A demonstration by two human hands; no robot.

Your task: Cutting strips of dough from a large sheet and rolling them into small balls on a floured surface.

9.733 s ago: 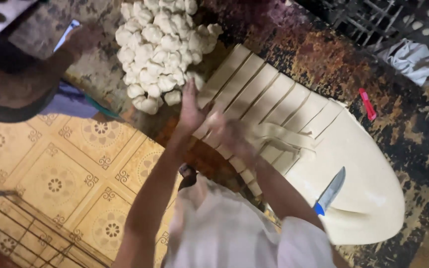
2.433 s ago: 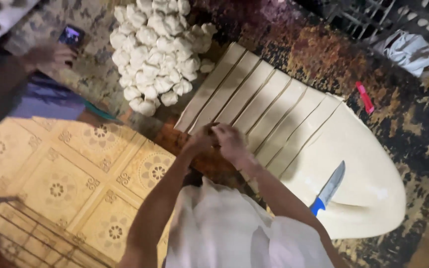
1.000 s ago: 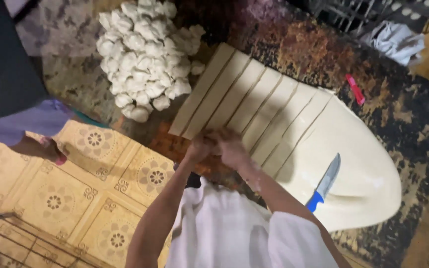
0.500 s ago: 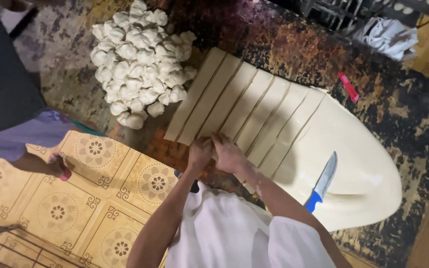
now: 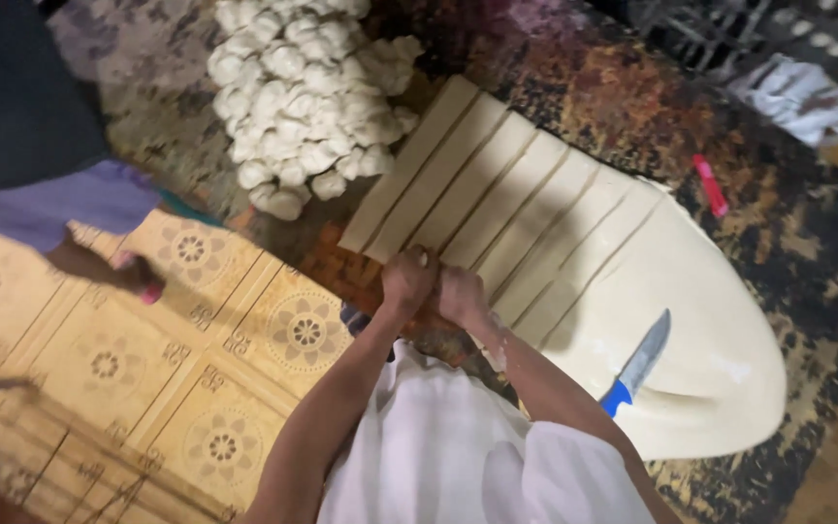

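Observation:
A pale dough sheet [image 5: 691, 320] lies on the dark mottled worktop, its left part cut into several long dough strips [image 5: 497, 194]. My left hand [image 5: 407, 281] and my right hand [image 5: 460, 294] are pressed together at the near end of the strips, fingers curled down onto a strip's end. What lies inside the fingers is hidden. A blue-handled knife [image 5: 637, 364] rests on the uncut dough, right of my right forearm. A heap of small white dough balls [image 5: 303, 87] sits beyond the strips to the left.
Another person in dark and purple clothing [image 5: 41, 165] stands at the left, with a foot [image 5: 138, 277] on the yellow patterned floor tiles [image 5: 273, 340]. A small red object [image 5: 711, 184] and a white cloth [image 5: 792, 92] lie on the worktop at the right.
My hands left the middle of the strips and came together at their near ends. The other person at the left stepped closer across the tiles. The knife has not moved.

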